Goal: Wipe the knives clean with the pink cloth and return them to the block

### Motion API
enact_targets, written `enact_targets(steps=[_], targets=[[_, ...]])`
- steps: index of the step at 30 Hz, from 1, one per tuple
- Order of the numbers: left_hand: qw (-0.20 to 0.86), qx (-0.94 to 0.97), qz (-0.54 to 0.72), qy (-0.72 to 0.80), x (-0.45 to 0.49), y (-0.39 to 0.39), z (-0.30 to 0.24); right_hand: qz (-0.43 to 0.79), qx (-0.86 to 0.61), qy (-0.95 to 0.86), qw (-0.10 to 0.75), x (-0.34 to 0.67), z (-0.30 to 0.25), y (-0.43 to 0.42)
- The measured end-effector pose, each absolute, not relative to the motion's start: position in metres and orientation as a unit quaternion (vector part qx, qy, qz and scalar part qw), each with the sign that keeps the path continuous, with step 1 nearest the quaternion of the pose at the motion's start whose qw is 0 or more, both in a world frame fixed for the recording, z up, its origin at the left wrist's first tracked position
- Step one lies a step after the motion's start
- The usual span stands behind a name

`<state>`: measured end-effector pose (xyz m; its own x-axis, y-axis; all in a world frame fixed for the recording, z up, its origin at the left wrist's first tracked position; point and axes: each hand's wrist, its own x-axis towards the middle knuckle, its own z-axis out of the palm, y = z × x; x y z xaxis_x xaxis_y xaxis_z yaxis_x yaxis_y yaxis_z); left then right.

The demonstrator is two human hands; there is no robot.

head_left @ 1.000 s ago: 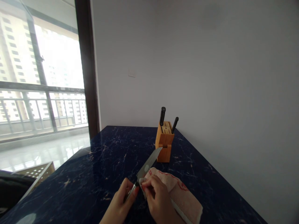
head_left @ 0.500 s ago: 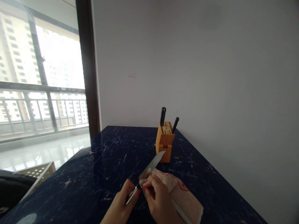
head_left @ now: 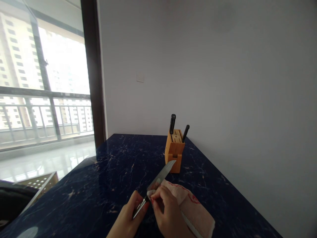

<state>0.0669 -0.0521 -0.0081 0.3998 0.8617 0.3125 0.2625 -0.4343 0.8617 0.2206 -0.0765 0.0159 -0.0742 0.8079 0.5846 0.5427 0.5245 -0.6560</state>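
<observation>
My left hand [head_left: 129, 213] is closed around the handle of a kitchen knife [head_left: 162, 174], whose blade points forward and to the right. At the base of the blade, my right hand [head_left: 166, 210] pinches a corner of a pale pink cloth [head_left: 195, 208] with a red pattern. The cloth corner lies against the blade where it meets the handle. The rest of the cloth spreads out to the right, beneath and beside my right hand. Beyond the knife tip stands a wooden knife block [head_left: 174, 148].
Two black-handled knives [head_left: 172, 124] stick up from the block. The dark blue marbled table [head_left: 123, 165] runs back to a grey wall [head_left: 223, 82]. A crate-like container with holes [head_left: 41, 183] and a dark item are at the lower left, below the window.
Almost nothing differs. My right hand's fingers and the cloth corner have shifted very slightly at the base of the blade; the knife stays in my left hand.
</observation>
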Motion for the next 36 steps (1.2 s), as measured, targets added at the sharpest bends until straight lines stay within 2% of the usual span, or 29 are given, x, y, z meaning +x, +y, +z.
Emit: enact_targets(steps=[25,32,36], targets=[[0.374,0.754,0.377,0.387,0.064,-0.05,-0.004,0.111,-0.482,-0.728,0.474,0.221,0.018,-0.078],[0.403,0.752,0.349,0.388,0.066,-0.055,0.004,0.083,-0.542,-0.66,0.513,0.24,0.028,-0.07],[0.405,0.75,0.351,0.388,0.064,-0.056,0.007,0.074,-0.547,-0.68,0.482,0.238,0.037,-0.076]])
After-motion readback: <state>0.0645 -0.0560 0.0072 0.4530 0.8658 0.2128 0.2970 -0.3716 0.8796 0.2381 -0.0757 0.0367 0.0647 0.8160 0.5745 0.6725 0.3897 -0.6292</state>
